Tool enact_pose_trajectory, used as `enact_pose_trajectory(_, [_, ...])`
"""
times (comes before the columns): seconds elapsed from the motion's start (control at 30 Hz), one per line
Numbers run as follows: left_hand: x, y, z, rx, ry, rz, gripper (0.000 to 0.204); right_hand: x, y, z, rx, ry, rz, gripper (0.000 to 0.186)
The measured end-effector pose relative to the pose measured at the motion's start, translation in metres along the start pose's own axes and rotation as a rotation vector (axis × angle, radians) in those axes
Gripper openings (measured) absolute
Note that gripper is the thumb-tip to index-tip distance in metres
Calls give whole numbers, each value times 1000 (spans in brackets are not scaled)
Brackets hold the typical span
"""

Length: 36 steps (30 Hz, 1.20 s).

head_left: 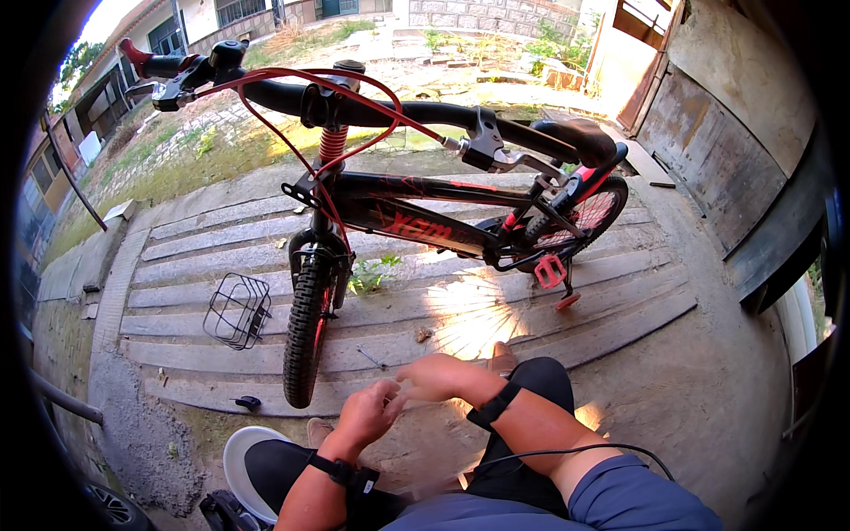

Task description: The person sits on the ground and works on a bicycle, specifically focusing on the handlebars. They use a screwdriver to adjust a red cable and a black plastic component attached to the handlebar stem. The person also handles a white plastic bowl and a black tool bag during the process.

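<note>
On the stone steps in front of the seated person stands a black and red bicycle (416,221), front wheel (305,327) nearest the knees. Both hands meet low down, well short of that wheel: the left hand (367,411) curled, the right hand (434,376) touching it, fingers bent. Whether they pinch anything I cannot tell. 1 wire basket (237,310) lies left of the wheel.

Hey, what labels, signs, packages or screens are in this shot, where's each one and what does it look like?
Frame decal: red lettering along the black bike frame's down tube, mid-picture.
White board: pale upright rectangle by the building, far left; too small to tell whether it is a sign.
No packages or screens show; the left hand and right hand hold nothing readable.
</note>
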<state>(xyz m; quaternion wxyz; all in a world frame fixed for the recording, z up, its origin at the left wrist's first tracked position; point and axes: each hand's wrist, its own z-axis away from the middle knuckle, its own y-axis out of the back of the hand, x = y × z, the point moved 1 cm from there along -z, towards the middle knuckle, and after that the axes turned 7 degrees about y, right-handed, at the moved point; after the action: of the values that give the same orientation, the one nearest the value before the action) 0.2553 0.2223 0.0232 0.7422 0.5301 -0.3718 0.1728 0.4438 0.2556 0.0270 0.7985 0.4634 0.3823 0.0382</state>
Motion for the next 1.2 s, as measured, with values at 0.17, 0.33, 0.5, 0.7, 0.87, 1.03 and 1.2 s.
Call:
enact_pose_trajectory(0.17, [0, 0, -1, 4, -20, -16, 27, -1, 2, 1, -9, -2, 4, 43])
enact_pose_trajectory(0.33, [-3, -2, -1, 8, -28, -1, 25, 0, 0, 0, -4, 7, 9, 43])
enact_pose_trajectory(0.5, [0, 0, 0, 0, -17, -15, 26, 5, -6, -3, 11, 12, 9, 43])
enact_pose_trajectory(0.7, [2, 0, -5, -42, 26, 69, 26, 1, 6, 6, 108, 46, -19, 38])
enact_pose_trajectory(0.87, [29, 21, -28, -42, -19, 466, 16, -30, 66, 58, 578, 218, -178, 26])
enact_pose_trajectory(1.03, [98, 64, -52, -13, -203, 731, 19, -85, 165, 123, 1160, 417, 233, 24])
enact_pose_trajectory(1.2, [182, 103, -78, 77, -493, 890, 25, -96, 231, 127, 1322, 405, 722, 33])
